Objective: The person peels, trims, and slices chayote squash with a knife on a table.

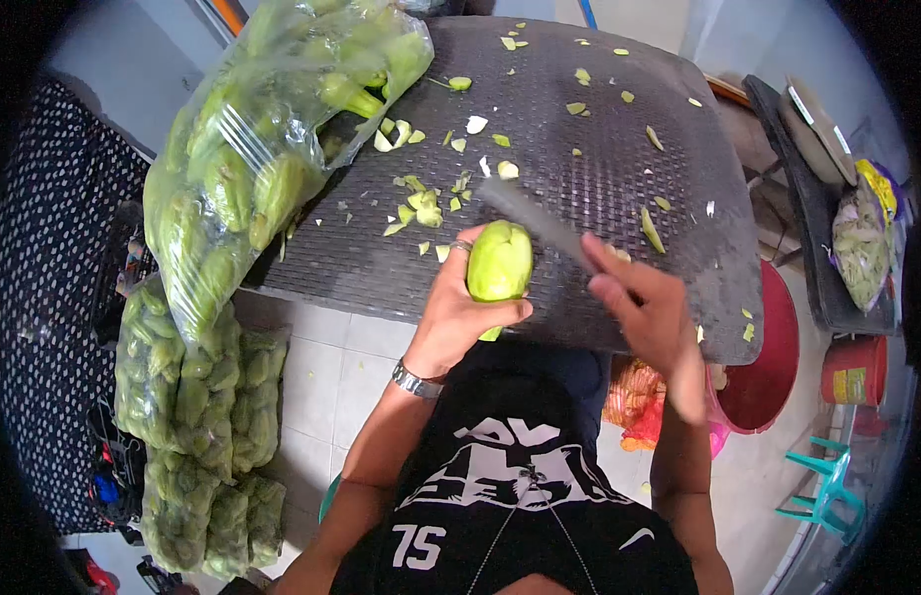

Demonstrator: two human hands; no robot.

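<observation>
My left hand (450, 315), with a ring and a metal watch, is wrapped round a pale green chayote (501, 260). The chayote stands roughly upright over the table's near edge, its furrowed end facing up. My right hand (641, 302) grips a knife (540, 223) by the handle. The blade is blurred and points up and left, beyond the chayote and apart from it. Cut green pieces (421, 208) lie on the dark woven-pattern table (619, 129) just past my left hand.
A large clear bag of green vegetables (232, 178) leans over the table's left side. More filled bags (197, 407) are stacked on the floor below. To the right are a red tub (778, 347), a red bucket (855, 372), a green stool (827, 486) and a side table (793, 159).
</observation>
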